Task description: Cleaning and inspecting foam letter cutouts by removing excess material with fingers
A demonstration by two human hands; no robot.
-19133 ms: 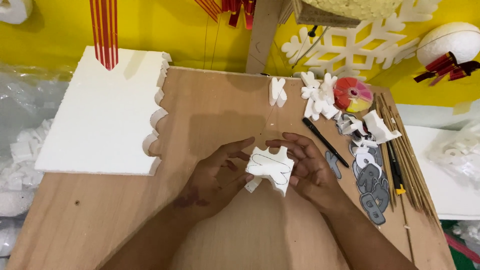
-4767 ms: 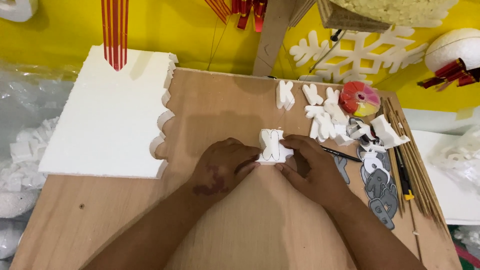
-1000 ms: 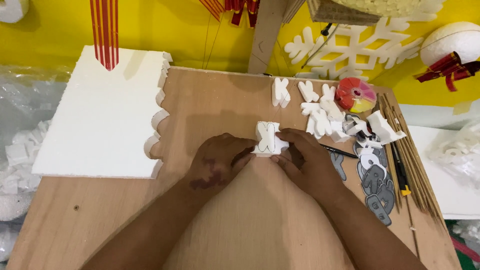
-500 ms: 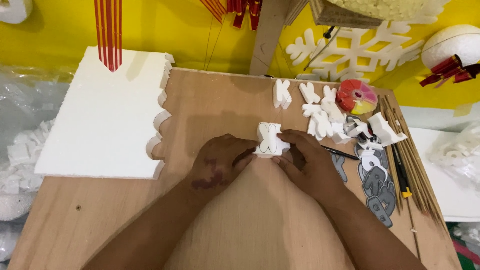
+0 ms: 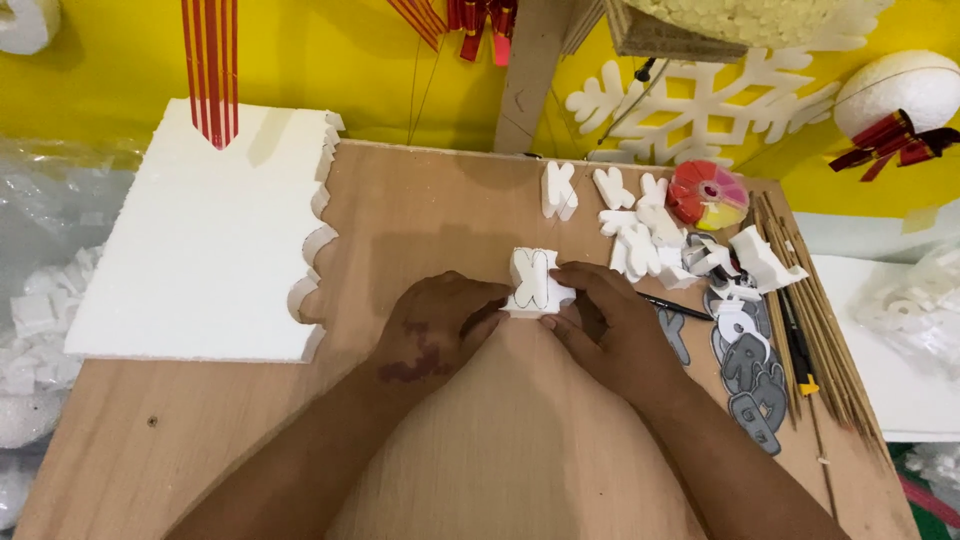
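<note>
A small white foam block (image 5: 536,281) with a pencilled outline on its top stands on the wooden board (image 5: 420,210) near the middle. My left hand (image 5: 440,325) presses against its left side with curled fingers. My right hand (image 5: 610,330) grips its right side, fingertips on the foam. Both hands rest low on the board, and the block's lower part is hidden behind my fingers.
A big white foam sheet (image 5: 200,240) with a scalloped cut edge lies at the left. Cut foam shapes (image 5: 630,220), a red and yellow tape roll (image 5: 706,193), grey templates (image 5: 750,375), a black pen (image 5: 675,307) and wooden sticks (image 5: 815,320) crowd the right side.
Compared with nineteen seconds ago, the foam piece is smaller and more trimmed and has moved up the board. Over the last second my hands and the block have barely shifted.
</note>
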